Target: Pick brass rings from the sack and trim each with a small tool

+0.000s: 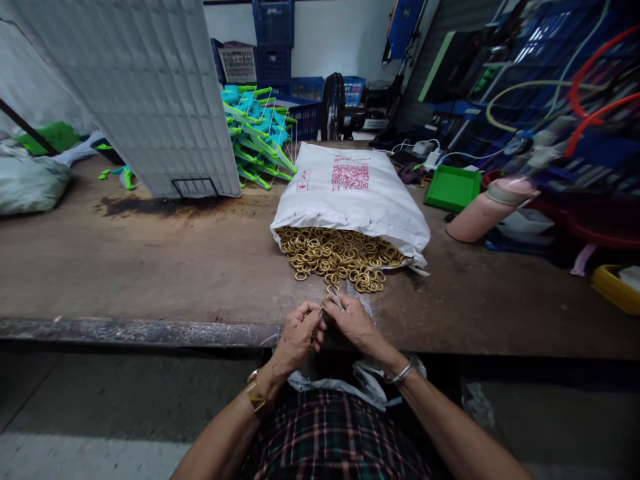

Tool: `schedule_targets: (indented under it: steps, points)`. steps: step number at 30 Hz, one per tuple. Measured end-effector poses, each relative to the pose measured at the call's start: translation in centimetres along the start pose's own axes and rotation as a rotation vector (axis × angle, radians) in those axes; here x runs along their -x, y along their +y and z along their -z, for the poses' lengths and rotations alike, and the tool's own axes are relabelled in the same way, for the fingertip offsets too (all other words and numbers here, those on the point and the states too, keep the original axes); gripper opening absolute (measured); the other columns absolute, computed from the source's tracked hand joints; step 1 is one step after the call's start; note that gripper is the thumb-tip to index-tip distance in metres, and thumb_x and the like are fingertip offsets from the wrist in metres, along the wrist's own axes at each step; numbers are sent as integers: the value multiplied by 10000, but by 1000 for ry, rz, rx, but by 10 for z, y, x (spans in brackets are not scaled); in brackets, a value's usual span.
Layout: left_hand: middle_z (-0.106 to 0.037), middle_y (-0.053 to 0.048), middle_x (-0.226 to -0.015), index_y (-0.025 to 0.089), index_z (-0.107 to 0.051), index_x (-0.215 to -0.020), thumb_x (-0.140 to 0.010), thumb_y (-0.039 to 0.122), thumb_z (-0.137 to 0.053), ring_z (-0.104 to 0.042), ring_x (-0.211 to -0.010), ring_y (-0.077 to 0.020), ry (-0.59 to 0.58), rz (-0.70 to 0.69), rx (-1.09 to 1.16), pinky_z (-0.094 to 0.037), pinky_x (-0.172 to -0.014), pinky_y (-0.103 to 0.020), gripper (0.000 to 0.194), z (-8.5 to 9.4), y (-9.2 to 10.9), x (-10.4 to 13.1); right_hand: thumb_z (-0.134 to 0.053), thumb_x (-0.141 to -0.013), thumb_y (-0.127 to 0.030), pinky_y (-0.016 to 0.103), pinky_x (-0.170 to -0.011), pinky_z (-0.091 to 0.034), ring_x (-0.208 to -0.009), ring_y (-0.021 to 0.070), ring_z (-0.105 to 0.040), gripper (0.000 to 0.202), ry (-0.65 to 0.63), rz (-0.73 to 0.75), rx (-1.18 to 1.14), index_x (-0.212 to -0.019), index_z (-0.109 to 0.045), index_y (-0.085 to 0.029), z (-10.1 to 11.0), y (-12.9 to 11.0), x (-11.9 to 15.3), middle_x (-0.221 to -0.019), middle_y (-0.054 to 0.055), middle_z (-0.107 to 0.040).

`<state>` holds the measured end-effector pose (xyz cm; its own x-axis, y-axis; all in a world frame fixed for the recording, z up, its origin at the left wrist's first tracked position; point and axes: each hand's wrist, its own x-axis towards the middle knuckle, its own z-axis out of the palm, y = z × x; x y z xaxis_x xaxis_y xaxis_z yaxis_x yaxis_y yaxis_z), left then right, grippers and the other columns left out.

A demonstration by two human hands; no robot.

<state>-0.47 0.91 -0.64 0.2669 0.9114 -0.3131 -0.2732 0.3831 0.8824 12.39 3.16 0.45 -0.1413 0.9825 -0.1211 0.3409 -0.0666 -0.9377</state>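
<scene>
Over the table's front edge my hands meet, fingertips nearly touching. My left hand (pixel 301 331) is closed in a pinch; what sits between its fingers is too small and covered to make out. My right hand (pixel 357 325) is closed around a small grey blade-like tool (pixel 337 300), its tip pointing up and away from me. Just beyond, many brass-coloured rings (pixel 333 253) spill from the mouth of a white woven sack (pixel 310 200) with red print. One loose ring (pixel 301 276) lies left of the heap, and another touches the area by the tool's tip.
A tall white ribbed panel (pixel 165 100) stands at the left, with green and blue plastic frames (pixel 260 137) behind it. To the right are a green tray (pixel 454 187), a pink bottle (pixel 480 213) and a yellow container (pixel 617 287). A plastic bag (pixel 33 183) sits far left.
</scene>
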Motion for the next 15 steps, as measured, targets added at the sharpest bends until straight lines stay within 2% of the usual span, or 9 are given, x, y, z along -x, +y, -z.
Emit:
schedule_targets:
  steps: [3, 7, 11, 15]
  points:
    - [-503, 53, -581, 171, -471, -768, -707, 478, -565, -418, -378, -34, -29, -17, 54, -324, -355, -153, 326, 3, -3, 0, -462, -757, -362, 199, -481, -310, -489, 86, -387, 203, -21, 4, -47, -644, -477, -194, 1, 3, 0, -514, -54, -458]
    - [-497, 51, -583, 167, -461, -752, -729, 459, -554, -411, -378, -31, -55, -32, 96, -315, -342, -146, 307, 4, -6, 1, -429, -778, -339, 204, -495, -314, -503, 93, -406, 205, -19, 21, 4, -646, -480, -191, 2, 7, 0, -541, -41, -480]
    - [-489, 51, -579, 168, -448, -729, -721, 477, -558, -414, -383, -30, -15, -39, 87, -314, -343, -142, 329, 2, -3, 1, -379, -808, -270, 216, -513, -298, -516, 103, -408, 193, 3, 135, 238, -659, -475, -194, 4, 12, 5, -556, -28, -477]
    - [-489, 50, -579, 167, -445, -725, -705, 509, -557, -412, -385, -29, 14, -57, 18, -323, -354, -145, 361, 3, 0, 1, -371, -754, -124, 221, -548, -291, -554, 112, -434, 142, -108, 295, 485, -709, -484, -197, 3, 16, 12, -605, -11, -504]
